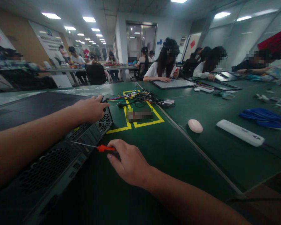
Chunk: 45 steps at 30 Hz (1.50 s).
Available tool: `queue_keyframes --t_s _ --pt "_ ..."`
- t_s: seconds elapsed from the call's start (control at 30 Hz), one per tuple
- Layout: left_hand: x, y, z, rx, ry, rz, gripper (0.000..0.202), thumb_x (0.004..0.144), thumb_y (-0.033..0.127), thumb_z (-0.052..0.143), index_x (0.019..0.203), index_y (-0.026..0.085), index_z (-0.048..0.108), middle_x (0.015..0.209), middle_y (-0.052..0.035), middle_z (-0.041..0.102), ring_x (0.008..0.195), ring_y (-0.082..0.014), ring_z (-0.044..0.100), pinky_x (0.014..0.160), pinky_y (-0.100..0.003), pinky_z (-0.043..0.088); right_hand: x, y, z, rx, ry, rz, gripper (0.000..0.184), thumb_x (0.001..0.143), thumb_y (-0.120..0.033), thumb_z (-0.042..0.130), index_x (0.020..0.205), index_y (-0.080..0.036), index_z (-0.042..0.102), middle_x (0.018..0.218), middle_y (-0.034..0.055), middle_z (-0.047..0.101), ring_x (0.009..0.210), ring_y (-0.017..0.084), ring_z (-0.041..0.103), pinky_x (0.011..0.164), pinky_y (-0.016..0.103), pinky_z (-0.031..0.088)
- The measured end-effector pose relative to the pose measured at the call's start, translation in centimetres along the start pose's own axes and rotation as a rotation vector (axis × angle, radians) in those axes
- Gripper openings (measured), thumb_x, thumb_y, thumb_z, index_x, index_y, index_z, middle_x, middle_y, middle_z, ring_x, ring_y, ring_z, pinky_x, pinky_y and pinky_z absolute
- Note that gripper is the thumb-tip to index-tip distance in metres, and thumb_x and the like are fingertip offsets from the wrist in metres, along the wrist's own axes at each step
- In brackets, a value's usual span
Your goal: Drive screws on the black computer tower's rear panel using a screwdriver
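A black computer case (49,168) lies on its side on the green table (168,156), its rear panel with a fan grille (104,122) facing me. My left hand (91,108) is closed over the case's top far corner. My right hand (128,161) grips the red-handled screwdriver (103,148). Its thin shaft points left, with the tip against the rear panel of the case.
A bundle of cables (142,98) lies beyond a yellow taped rectangle (142,122). A pink oval object (195,125), a white bar-shaped device (240,132) and blue cloth (262,117) lie to the right. Several people sit at the far tables.
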<state>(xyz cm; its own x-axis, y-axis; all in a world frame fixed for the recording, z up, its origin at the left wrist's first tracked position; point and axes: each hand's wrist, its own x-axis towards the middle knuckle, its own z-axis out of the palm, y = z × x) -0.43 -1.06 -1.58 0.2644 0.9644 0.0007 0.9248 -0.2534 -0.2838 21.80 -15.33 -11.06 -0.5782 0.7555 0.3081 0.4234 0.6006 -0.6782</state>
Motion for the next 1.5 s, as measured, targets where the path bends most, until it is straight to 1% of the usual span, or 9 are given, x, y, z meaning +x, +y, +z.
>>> queue_keyframes --t_s 0.17,0.33,0.53,0.73,0.83,1.0,1.23,1.37,1.5 --pt "-0.3 0.4 -0.6 0.046 -0.055 -0.048 0.069 0.101 0.036 0.042 0.169 0.033 0.051 0.181 -0.0166 0.04 0.153 -0.0483 0.055 0.113 -0.064 0.054 0.0 -0.1 -0.1 -0.002 -0.004 0.0 0.027 0.109 -0.03 0.059 0.135 -0.023 0.06 0.117 0.0078 0.073 0.09 0.022 0.069 0.088 0.041 0.059" --pt "-0.4 0.8 -0.9 0.088 -0.085 -0.044 0.068 0.104 0.034 0.035 0.171 0.032 0.047 0.18 -0.0205 0.038 0.157 -0.0465 0.051 0.115 -0.062 0.053 -0.1 -0.1 -0.1 -0.006 -0.004 0.002 0.027 0.109 -0.031 0.06 0.135 -0.024 0.059 0.119 0.0078 0.074 0.096 0.024 0.07 0.089 0.042 0.059" --pt "-0.3 0.5 -0.6 0.044 -0.044 -0.029 0.068 0.101 0.035 0.042 0.167 0.029 0.054 0.176 -0.0203 0.045 0.152 -0.0471 0.055 0.114 -0.06 0.053 0.0 -0.3 -0.2 0.005 -0.008 0.012 0.027 0.109 -0.031 0.06 0.135 -0.024 0.06 0.118 0.008 0.074 0.093 0.024 0.07 0.088 0.042 0.058" --pt "-0.4 0.5 -0.6 0.093 -0.06 -0.017 0.068 0.104 0.035 0.035 0.169 0.029 0.051 0.173 -0.0241 0.045 0.15 -0.0456 0.057 0.11 -0.06 0.056 -0.1 -0.3 -0.3 0.006 -0.015 0.008 0.028 0.109 -0.035 0.059 0.134 -0.022 0.062 0.12 0.0099 0.074 0.096 0.025 0.071 0.087 0.043 0.058" --pt "-0.5 0.7 -0.9 0.054 -0.056 -0.018 0.067 0.101 0.034 0.04 0.167 0.029 0.054 0.174 -0.0214 0.048 0.153 -0.0462 0.054 0.113 -0.061 0.055 -0.1 -0.3 -0.2 0.007 -0.007 0.011 0.029 0.108 -0.037 0.059 0.133 -0.022 0.063 0.119 0.0096 0.075 0.096 0.025 0.071 0.087 0.042 0.057" --pt "-0.6 0.9 -1.1 0.08 -0.08 -0.015 0.069 0.104 0.033 0.034 0.17 0.026 0.049 0.178 -0.0255 0.04 0.155 -0.0486 0.052 0.112 -0.065 0.054 -0.1 -0.2 -0.1 0.021 0.005 0.017 0.026 0.108 -0.037 0.06 0.13 -0.024 0.063 0.115 0.0065 0.075 0.094 0.023 0.07 0.086 0.039 0.056" --pt "-0.5 0.7 -1.0 0.089 -0.063 -0.033 0.067 0.103 0.036 0.04 0.169 0.034 0.05 0.178 -0.017 0.045 0.155 -0.0428 0.054 0.114 -0.057 0.056 -0.2 -0.5 -0.4 0.02 0.013 0.007 0.024 0.109 -0.037 0.059 0.128 -0.023 0.065 0.114 0.0068 0.074 0.092 0.022 0.069 0.085 0.038 0.055" --pt "-0.6 0.7 -0.9 0.093 -0.062 -0.017 0.066 0.104 0.033 0.035 0.168 0.03 0.052 0.175 -0.0228 0.046 0.152 -0.045 0.056 0.111 -0.06 0.057 -0.2 -0.6 -0.5 0.013 0.02 0.006 0.025 0.11 -0.038 0.057 0.128 -0.023 0.066 0.115 0.0073 0.074 0.093 0.023 0.069 0.085 0.038 0.056" --pt "-0.6 0.6 -0.8 0.078 -0.054 -0.014 0.067 0.103 0.034 0.037 0.167 0.029 0.053 0.174 -0.0234 0.047 0.149 -0.0472 0.058 0.11 -0.062 0.057 -0.2 -0.5 -0.5 0.014 0.021 -0.005 0.029 0.113 -0.039 0.052 0.129 -0.021 0.067 0.115 0.0085 0.073 0.093 0.023 0.069 0.085 0.04 0.056"
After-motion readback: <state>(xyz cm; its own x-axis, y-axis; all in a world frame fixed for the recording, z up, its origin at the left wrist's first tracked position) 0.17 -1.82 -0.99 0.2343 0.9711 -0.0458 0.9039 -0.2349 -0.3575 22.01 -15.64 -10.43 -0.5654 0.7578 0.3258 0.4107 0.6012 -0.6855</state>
